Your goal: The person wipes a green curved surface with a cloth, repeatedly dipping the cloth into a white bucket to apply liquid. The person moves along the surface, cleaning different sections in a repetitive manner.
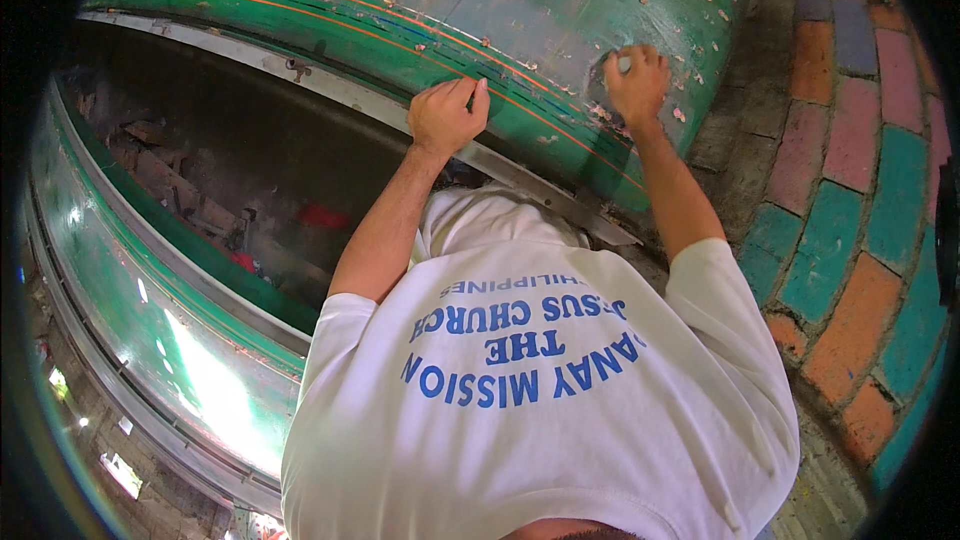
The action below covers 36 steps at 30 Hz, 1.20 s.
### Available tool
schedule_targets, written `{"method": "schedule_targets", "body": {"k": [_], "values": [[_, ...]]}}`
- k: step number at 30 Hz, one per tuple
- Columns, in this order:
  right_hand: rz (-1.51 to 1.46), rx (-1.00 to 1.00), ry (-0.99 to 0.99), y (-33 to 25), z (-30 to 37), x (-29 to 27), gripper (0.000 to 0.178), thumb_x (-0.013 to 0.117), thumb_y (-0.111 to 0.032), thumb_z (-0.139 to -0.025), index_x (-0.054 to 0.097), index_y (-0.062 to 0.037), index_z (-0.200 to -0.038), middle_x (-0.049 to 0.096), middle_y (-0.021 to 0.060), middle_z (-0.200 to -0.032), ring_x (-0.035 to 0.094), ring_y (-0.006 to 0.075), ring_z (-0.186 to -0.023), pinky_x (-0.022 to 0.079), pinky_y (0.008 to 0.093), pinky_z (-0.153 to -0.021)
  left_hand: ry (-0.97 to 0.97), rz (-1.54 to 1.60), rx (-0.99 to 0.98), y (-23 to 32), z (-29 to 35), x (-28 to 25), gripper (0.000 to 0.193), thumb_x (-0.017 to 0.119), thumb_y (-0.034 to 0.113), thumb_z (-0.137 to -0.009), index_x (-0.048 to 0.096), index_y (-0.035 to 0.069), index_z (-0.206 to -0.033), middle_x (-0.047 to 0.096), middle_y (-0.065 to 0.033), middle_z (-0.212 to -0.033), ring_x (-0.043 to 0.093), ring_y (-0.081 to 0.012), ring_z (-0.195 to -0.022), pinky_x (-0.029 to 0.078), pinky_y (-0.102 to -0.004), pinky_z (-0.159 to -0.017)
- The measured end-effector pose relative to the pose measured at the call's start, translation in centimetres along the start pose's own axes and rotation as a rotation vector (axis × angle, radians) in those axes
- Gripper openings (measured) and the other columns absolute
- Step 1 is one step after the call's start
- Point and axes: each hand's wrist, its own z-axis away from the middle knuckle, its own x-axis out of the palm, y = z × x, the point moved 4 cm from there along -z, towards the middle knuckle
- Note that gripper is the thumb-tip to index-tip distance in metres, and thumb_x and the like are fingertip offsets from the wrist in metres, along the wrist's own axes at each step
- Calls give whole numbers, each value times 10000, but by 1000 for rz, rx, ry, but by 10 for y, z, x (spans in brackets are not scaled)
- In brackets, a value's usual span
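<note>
A broad green panel (470,10) with orange, white and dark stripes spreads in front of me, its paint scuffed and flecked with pale chips. My right hand (637,88) is closed and pressed to the panel's right part. Something small and pale (625,64) shows between its fingers; its kind is unclear. A dark smudged patch lies beside those fingers. My left hand (447,118) is a fist with the thumb along its side, resting on the striped part near the panel's lower edge. Nothing shows sticking out of it.
Along the panel runs a grey metal rail (345,90), with a dark hollow holding debris (180,175) beyond it. Another curved green panel (130,270), glossy with glare, stands at left. A wall of painted bricks (840,210) in orange, teal and pink rises at right.
</note>
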Motion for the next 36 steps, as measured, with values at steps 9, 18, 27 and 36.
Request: {"method": "schedule_targets", "body": {"k": [9,18,27,36], "values": [[-35,-108,-87,-17,10,5,234,782,-345,-877,763,-144,-996,679,117,-1133,616,382,-1078,469,546,-931,-11,-21,-20,0,2,0,247,714,222,-978,665,114,-762,679,-95,-675,690,-332,-611,552,-462,-564],[-27,-119,70,-18,9,-5,229,770,-323,-874,761,-130,-997,680,116,-1107,620,378,-1082,472,545,-935,-12,-4,1,0,2,0,255,723,221,-976,660,105,-757,685,-112,-688,687,-353,-619,547,-471,-565],[-11,4,71,-20,11,-4,245,753,-330,-862,769,-123,-993,694,133,-1108,619,393,-1092,473,548,-944,-23,15,13,1,1,1,261,713,236,-985,654,108,-765,689,-113,-692,694,-350,-623,551,-477,-568],[53,85,-44,-16,7,3,263,750,-354,-864,766,-126,-995,699,138,-1135,623,389,-1106,471,552,-964,-97,18,-37,1,-1,1,262,702,255,-993,675,103,-782,702,-120,-708,693,-374,-631,546,-499,-566]]}}
